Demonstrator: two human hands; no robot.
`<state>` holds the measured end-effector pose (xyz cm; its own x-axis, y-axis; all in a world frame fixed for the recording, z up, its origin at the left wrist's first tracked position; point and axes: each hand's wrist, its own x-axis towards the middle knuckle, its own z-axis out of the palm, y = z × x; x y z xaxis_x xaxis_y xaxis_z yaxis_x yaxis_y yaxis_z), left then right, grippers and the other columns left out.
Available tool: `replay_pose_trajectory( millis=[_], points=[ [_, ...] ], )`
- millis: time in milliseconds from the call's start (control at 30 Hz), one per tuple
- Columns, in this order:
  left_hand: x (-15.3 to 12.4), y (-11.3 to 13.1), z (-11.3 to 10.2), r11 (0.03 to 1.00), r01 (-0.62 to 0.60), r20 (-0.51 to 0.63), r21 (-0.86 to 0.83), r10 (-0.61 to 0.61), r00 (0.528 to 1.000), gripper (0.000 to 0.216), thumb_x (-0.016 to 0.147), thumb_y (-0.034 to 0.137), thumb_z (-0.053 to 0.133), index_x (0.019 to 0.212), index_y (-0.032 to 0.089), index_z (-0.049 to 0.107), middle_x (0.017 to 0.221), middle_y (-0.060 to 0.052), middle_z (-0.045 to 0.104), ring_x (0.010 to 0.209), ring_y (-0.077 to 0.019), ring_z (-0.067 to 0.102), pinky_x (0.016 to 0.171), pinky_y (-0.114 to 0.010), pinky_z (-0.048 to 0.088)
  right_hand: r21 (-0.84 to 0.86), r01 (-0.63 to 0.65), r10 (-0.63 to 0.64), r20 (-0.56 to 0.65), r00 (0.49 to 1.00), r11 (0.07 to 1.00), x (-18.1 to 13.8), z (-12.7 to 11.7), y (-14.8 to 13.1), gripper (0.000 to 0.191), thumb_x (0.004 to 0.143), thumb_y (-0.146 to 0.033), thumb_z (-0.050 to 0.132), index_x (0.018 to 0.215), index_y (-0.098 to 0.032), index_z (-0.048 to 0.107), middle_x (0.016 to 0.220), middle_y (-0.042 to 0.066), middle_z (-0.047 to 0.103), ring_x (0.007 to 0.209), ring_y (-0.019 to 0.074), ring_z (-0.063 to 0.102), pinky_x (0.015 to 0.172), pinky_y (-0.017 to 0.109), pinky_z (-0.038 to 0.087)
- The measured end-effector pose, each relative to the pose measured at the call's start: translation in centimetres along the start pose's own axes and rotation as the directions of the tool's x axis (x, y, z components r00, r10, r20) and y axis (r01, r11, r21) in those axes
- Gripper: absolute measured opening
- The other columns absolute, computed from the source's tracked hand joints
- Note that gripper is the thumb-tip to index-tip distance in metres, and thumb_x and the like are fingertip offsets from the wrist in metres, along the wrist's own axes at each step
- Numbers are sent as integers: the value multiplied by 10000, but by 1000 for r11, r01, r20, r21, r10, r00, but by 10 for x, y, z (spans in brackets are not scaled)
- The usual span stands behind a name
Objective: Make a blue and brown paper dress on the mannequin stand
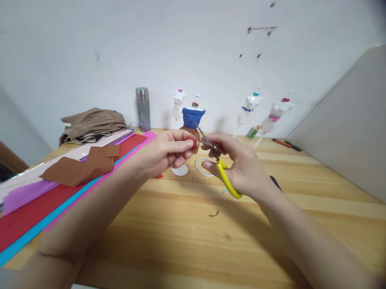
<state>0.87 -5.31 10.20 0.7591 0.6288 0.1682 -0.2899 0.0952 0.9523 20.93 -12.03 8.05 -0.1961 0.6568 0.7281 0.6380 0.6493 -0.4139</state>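
Observation:
Between the thumb and fingers of my left hand (169, 152) is a small red piece (191, 142), perhaps paper; its exact shape is partly hidden. My right hand (238, 159) grips yellow-handled scissors (228, 182), their blades parted and pointing up and left beside the red piece. Whether the blades touch it I cannot tell. Just behind my hands stands a small dress form (194, 117) wrapped in blue and brown. On the table below lie a white disc (180, 170) and a white ring (201, 166), partly covered by my right hand.
Stacked coloured sheets (74, 191) with a crumpled brown piece (83, 166) cover the left side. Behind them are folded brown cloth (93, 123) and a grey flask (143, 110). More small white dress forms (279, 108) stand along the wall. A red-and-black tool (286, 144) lies far right.

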Motion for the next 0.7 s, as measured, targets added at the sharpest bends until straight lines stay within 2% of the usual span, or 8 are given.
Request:
replay_pose_trajectory(
  millis=[133,267,367,533,700],
  points=[
    [-4,10,-2,997,32,57,69,-36,998,239,694,295,815,749,136,645,558,21,568,410,-35,416,390,-165,293,-119,170,-172,-1,985,978,0,-2,1,311,841,-301,727,1139,-253,652,882,45,683,728,193,625,656,358,556],
    [-5,12,0,996,45,80,73,-51,995,210,674,282,785,707,131,643,520,14,550,387,-44,410,384,-181,286,-186,274,-282,-19,959,944,-1,-1,4,322,852,-271,718,1169,-269,664,808,28,639,652,174,577,600,334,517],
    [-4,9,0,997,43,88,62,-48,995,242,642,295,810,692,125,645,492,17,539,371,-40,403,383,-182,275,-209,268,-279,-22,960,940,-1,2,6,351,859,-262,698,1208,-279,668,806,31,627,638,172,570,557,317,486],
    [-2,4,-4,999,23,163,41,-30,986,408,617,416,900,797,123,680,521,6,586,376,-53,446,379,-181,315,-195,265,-276,-32,961,944,-2,4,6,396,847,-213,684,1237,-276,664,845,39,637,651,167,582,534,300,474],
    [-1,2,-4,998,46,180,48,-54,982,447,616,459,919,759,137,645,505,5,585,366,-65,464,379,-181,358,-216,294,-300,4,954,931,-2,3,4,411,839,-199,684,1245,-264,660,856,49,652,647,172,589,526,303,472]
  ],
)
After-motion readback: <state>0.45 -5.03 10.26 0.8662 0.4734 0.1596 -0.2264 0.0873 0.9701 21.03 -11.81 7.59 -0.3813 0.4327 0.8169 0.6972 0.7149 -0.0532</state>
